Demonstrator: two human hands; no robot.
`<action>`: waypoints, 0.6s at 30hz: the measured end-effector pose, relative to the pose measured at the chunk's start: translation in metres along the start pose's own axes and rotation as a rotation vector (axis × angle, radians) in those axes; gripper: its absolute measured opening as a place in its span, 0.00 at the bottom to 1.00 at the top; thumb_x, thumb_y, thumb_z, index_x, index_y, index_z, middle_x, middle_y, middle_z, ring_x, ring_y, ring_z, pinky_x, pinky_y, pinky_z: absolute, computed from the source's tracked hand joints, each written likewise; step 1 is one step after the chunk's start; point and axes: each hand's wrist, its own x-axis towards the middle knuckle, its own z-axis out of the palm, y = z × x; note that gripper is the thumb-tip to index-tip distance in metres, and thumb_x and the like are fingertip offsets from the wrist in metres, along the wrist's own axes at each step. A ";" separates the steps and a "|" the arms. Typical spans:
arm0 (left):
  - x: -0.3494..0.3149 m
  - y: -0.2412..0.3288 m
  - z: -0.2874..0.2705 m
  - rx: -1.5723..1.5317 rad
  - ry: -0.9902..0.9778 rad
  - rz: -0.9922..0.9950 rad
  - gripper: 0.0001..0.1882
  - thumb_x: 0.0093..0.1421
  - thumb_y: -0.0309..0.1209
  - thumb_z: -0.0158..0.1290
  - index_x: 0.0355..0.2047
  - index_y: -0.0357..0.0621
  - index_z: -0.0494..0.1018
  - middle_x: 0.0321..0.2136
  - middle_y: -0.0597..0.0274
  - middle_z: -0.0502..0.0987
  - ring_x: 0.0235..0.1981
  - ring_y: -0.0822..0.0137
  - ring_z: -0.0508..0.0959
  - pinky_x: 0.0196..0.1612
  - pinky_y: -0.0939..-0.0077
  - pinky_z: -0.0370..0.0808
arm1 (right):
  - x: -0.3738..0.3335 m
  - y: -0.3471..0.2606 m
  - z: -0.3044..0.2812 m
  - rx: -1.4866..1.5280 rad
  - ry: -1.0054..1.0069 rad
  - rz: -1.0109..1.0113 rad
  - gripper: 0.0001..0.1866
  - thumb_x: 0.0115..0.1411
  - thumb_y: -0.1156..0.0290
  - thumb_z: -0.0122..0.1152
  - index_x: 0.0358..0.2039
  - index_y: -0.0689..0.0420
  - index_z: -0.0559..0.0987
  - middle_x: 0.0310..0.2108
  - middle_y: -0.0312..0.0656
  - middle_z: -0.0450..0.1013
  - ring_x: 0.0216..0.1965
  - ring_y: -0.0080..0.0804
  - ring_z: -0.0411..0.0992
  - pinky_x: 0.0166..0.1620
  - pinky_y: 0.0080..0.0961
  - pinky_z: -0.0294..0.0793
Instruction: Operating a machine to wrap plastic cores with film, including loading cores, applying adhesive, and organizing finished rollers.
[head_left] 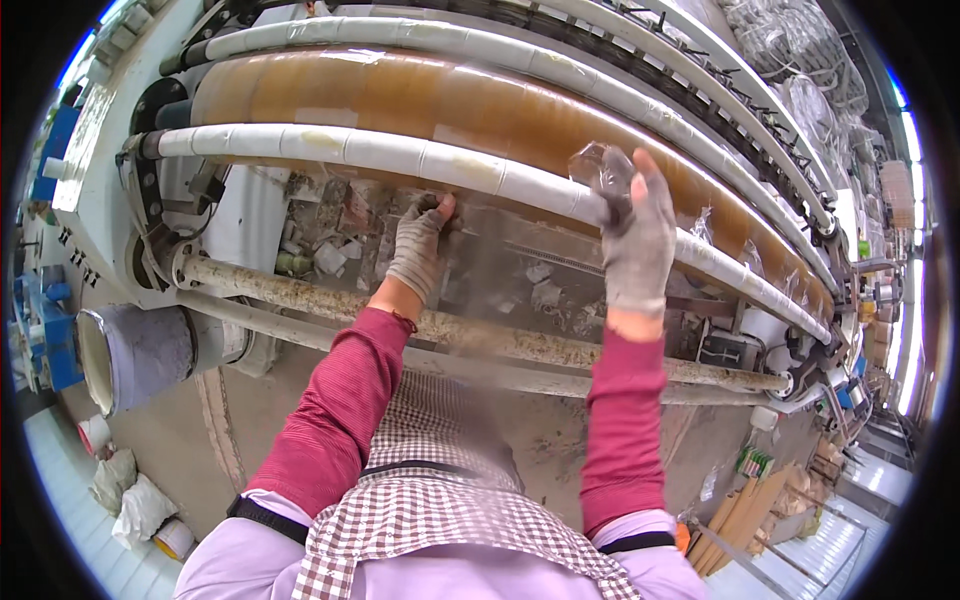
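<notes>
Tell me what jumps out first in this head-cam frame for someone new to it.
The big amber-brown roller arching across the top of the machine draws the eye first, with white wrapped rollers above and below it. Next, the two gloved hands in dark red sleeves: the right hand grips a bunch of clear film at the lower white roller, while the left hand reaches into the debris-strewn gap beneath.

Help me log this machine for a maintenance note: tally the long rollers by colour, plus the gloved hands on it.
White wrapped rollers: 2
Amber film-covered roller: 1
Rusty bare rollers: 2
Gloved hands, left hand and right hand: 2
Total: 7
</notes>
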 end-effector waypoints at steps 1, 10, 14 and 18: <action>-0.002 0.002 -0.006 0.162 0.025 0.079 0.07 0.57 0.27 0.58 0.36 0.44 0.73 0.27 0.69 0.75 0.24 0.73 0.75 0.28 0.78 0.75 | -0.020 0.001 -0.009 -0.034 -0.101 0.074 0.19 0.64 0.68 0.53 0.53 0.61 0.68 0.35 0.46 0.76 0.29 0.32 0.77 0.30 0.24 0.80; -0.052 0.003 -0.058 0.503 0.022 0.076 0.09 0.57 0.27 0.58 0.39 0.45 0.73 0.31 0.69 0.76 0.32 0.71 0.77 0.34 0.75 0.78 | -0.043 0.161 0.011 -0.564 -0.130 0.457 0.18 0.55 0.77 0.59 0.48 0.59 0.75 0.57 0.47 0.66 0.56 0.35 0.66 0.59 0.27 0.65; -0.039 0.030 -0.050 0.460 0.085 0.051 0.15 0.56 0.26 0.58 0.44 0.44 0.72 0.36 0.65 0.76 0.38 0.69 0.76 0.38 0.71 0.78 | -0.012 0.204 0.033 0.562 -0.074 0.332 0.22 0.56 0.78 0.57 0.52 0.53 0.69 0.39 0.39 0.73 0.41 0.38 0.73 0.32 0.34 0.75; -0.035 0.068 -0.087 0.372 0.063 0.007 0.22 0.56 0.22 0.55 0.51 0.45 0.67 0.42 0.62 0.74 0.40 0.64 0.77 0.42 0.69 0.78 | -0.051 0.185 0.052 0.142 0.195 0.350 0.13 0.57 0.77 0.57 0.44 0.56 0.72 0.32 0.35 0.71 0.29 0.26 0.71 0.22 0.21 0.69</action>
